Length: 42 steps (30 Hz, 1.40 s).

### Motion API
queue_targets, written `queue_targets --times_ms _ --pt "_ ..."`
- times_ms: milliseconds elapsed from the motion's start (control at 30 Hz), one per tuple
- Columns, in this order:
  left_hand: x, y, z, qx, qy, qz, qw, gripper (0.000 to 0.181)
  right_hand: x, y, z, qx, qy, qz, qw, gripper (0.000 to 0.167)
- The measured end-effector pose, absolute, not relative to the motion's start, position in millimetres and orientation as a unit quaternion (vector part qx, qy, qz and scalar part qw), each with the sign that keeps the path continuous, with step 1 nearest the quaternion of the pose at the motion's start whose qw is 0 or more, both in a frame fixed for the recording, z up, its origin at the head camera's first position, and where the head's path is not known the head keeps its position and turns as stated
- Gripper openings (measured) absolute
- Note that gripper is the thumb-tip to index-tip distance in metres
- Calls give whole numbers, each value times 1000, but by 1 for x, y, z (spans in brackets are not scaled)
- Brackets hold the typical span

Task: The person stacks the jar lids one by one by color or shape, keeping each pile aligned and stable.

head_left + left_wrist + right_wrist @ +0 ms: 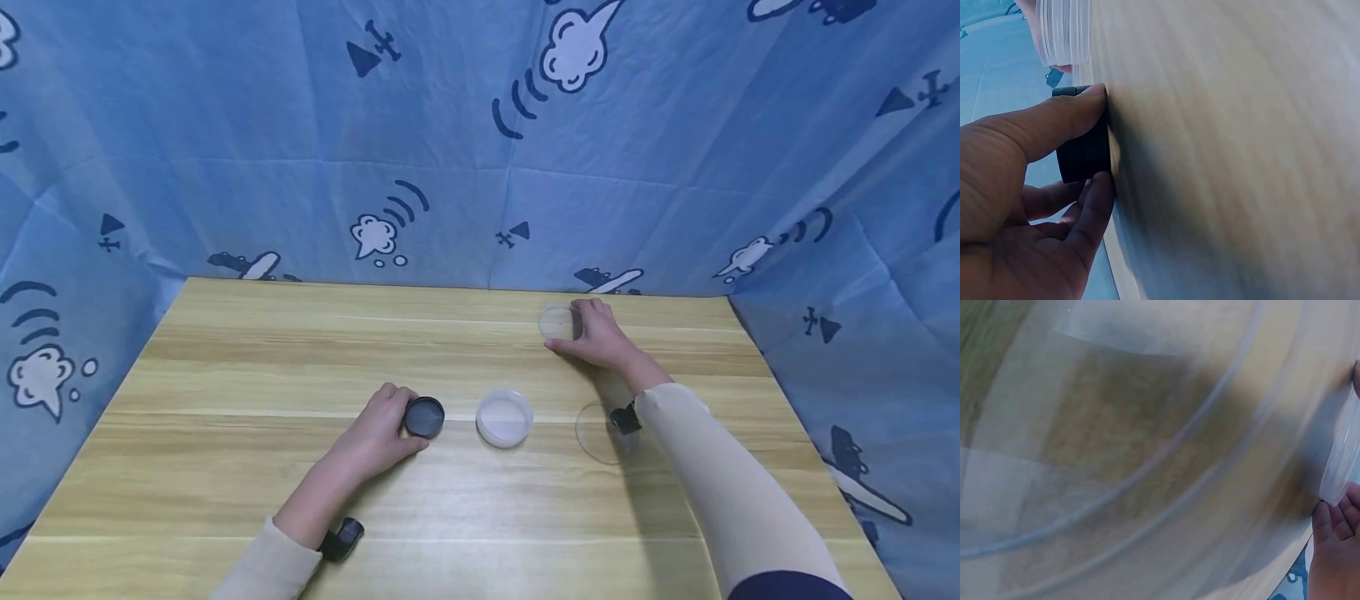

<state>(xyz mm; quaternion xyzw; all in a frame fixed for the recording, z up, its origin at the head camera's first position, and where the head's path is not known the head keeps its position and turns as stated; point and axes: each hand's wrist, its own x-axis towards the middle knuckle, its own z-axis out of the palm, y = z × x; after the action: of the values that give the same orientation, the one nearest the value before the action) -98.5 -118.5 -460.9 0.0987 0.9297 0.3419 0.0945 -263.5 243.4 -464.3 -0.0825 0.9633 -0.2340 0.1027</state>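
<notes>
On the table, left of centre, my left hand (375,433) grips a small black round container (425,418) between thumb and fingers. The left wrist view shows the black container (1085,153) standing against the tabletop. Farther back on the right, my right hand (602,337) holds a clear round dish or lid (556,323) by its edge, low at the table. A translucent, whitish round container (505,419) stands between the hands; its side looks ribbed or stacked. Below my right wrist lies a wider clear round lid (596,454), partly covered by the wrist camera.
The wooden table (262,350) reaches back to a blue printed curtain (450,100), which also hangs along both sides. A black wrist camera (342,540) sits on the left wrist, and another black wrist camera (626,419) on the right.
</notes>
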Motion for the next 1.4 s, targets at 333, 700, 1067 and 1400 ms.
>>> queue_targets --times_ms 333,700,1067,1400 --pt "-99 -119 -460 95 929 344 97 49 -265 242 -464 -82 966 -226 97 95" --pt "-98 -118 -460 96 928 346 95 49 -266 246 -468 -86 964 -234 88 97" --pt "-98 -118 -458 96 929 344 97 49 -261 247 -461 -88 964 -239 81 99" --pt "-98 -119 -459 97 930 341 94 52 -245 243 -449 -127 961 -235 68 95"
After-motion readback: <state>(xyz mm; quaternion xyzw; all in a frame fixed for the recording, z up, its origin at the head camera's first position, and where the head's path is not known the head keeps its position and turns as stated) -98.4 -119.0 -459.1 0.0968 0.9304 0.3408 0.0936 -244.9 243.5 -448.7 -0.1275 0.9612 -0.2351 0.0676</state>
